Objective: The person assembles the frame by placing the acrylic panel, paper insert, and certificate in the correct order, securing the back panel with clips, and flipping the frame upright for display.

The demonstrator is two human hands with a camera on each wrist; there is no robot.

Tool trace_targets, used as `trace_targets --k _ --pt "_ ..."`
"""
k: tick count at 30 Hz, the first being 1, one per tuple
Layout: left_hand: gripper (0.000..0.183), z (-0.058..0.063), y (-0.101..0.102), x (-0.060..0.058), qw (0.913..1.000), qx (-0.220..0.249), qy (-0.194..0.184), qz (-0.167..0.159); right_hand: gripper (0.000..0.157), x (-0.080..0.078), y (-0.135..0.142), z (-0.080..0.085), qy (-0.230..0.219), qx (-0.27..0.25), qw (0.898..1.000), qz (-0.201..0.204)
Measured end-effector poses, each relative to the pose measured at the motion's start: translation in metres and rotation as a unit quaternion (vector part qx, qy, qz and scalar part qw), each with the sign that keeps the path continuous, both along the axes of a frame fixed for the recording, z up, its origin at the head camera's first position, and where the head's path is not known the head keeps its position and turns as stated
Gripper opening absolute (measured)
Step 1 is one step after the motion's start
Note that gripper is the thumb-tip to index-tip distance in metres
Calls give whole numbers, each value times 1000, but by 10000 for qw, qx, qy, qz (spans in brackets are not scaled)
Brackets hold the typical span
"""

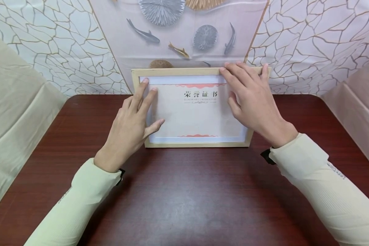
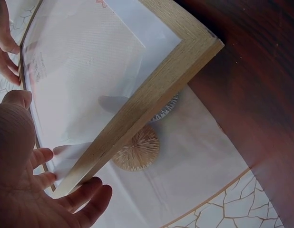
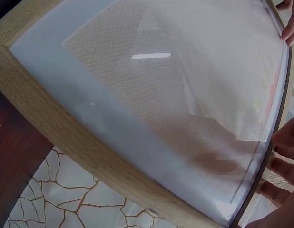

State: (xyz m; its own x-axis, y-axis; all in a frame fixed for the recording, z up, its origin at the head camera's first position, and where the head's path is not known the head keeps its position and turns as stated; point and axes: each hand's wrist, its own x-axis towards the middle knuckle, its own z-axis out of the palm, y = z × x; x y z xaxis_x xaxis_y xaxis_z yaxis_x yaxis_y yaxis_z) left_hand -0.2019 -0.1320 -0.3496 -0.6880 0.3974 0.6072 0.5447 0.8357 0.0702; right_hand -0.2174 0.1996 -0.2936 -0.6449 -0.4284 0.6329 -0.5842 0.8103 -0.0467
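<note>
A light-wood picture frame [image 1: 200, 145] stands on its long edge on the table, its top near the patterned cloth behind. Inside it is a white certificate [image 1: 196, 118] with pink borders and Chinese lettering. At the upper left corner my left hand [image 1: 126, 121] touches the front with two extended fingertips, its thumb spread to the side. In the left wrist view, two other fingers [image 2: 102, 197] reach past the wooden edge. My right hand [image 1: 255, 97] rests over the upper right, fingers along the top edge and thumb in front of the glass.
The dark red-brown table [image 1: 184, 194] extends toward me. Behind the frame hangs cloth with fish and round motifs [image 1: 172, 41], flanked by white cloth with gold crackle lines [image 1: 70, 44]. Pale fabric [image 1: 21, 106] borders the left side, more fabric [image 1: 356, 112] the right.
</note>
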Motion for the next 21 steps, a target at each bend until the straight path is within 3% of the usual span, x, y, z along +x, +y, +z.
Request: trace_targets --k 6,11,21 --pt "76 -1 1 3 9999 -20 -118 101 64 10 3 -8 -147 -9 9997 -190" --pt "73 -11 -4 16 9992 -224 -263 178 64 35 13 -24 -730 -46 9952 -649" --pt "69 -36 -13 58 9934 -543 -811 606 72 87 43 -70 -2214 -118 9608 -1665"
